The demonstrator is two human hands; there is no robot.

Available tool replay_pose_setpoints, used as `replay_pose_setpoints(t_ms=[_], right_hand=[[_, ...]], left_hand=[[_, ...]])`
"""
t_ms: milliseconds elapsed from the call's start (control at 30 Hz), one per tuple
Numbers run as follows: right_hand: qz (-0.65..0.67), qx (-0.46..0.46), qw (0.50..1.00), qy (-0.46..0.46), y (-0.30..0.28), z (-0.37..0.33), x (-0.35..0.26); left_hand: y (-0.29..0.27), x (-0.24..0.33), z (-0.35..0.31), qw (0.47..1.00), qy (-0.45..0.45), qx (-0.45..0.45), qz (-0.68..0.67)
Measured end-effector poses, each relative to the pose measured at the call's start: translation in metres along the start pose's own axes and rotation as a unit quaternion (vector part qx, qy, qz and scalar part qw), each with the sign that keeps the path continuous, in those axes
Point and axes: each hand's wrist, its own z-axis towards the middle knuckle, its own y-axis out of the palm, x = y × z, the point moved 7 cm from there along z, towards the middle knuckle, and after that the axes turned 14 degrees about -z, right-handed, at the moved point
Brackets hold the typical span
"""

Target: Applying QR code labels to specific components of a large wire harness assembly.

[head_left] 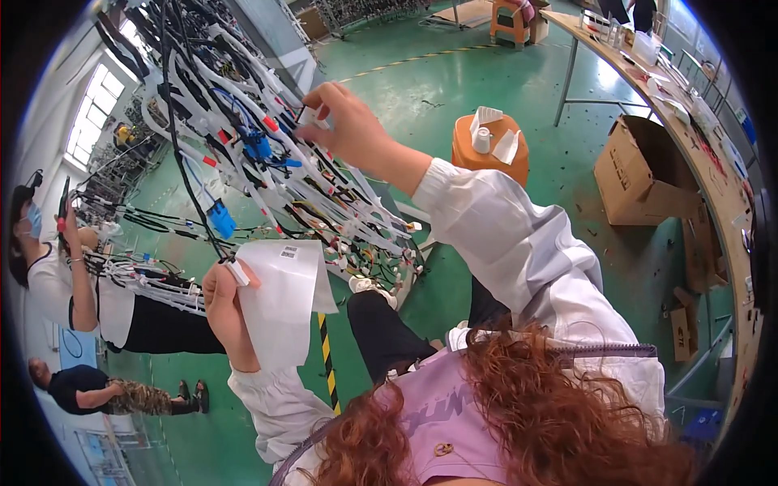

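Observation:
My left hand (225, 301) is closed on a white label sheet (279, 296), which hangs down with a few small printed labels near its top edge. A thin black cable (180, 154) runs down to these fingers, and a small white piece shows at the thumb. Raised among the hanging wires, my right hand (352, 130) has its fingers pinched together. Something small and white shows between them, too covered to name. Beside it hangs a thick wire harness (243, 121) of black and white cables with red tape bands. Blue connectors (220, 219) dangle from it between my hands.
A co-worker in a mask (61, 267) stands at the left by more wires; another person (105, 389) is farther off. An orange stool (490, 154) holds a white roll and papers. At the right are a cardboard box (640, 174) and a long cluttered table (600, 40).

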Motion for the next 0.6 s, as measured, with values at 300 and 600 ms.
replay_pose_setpoints(t_ms=[300, 600], right_hand=[[0.013, 0.040, 0.998, 0.048, -0.018, -0.017, 0.011], [-0.007, 0.038, 0.999, -0.011, 0.005, -0.032, -0.016]], left_hand=[[0.011, -0.008, 0.005, 0.997, -0.014, -0.030, -0.073], [0.007, -0.003, -0.001, 0.999, 0.015, -0.010, -0.031]])
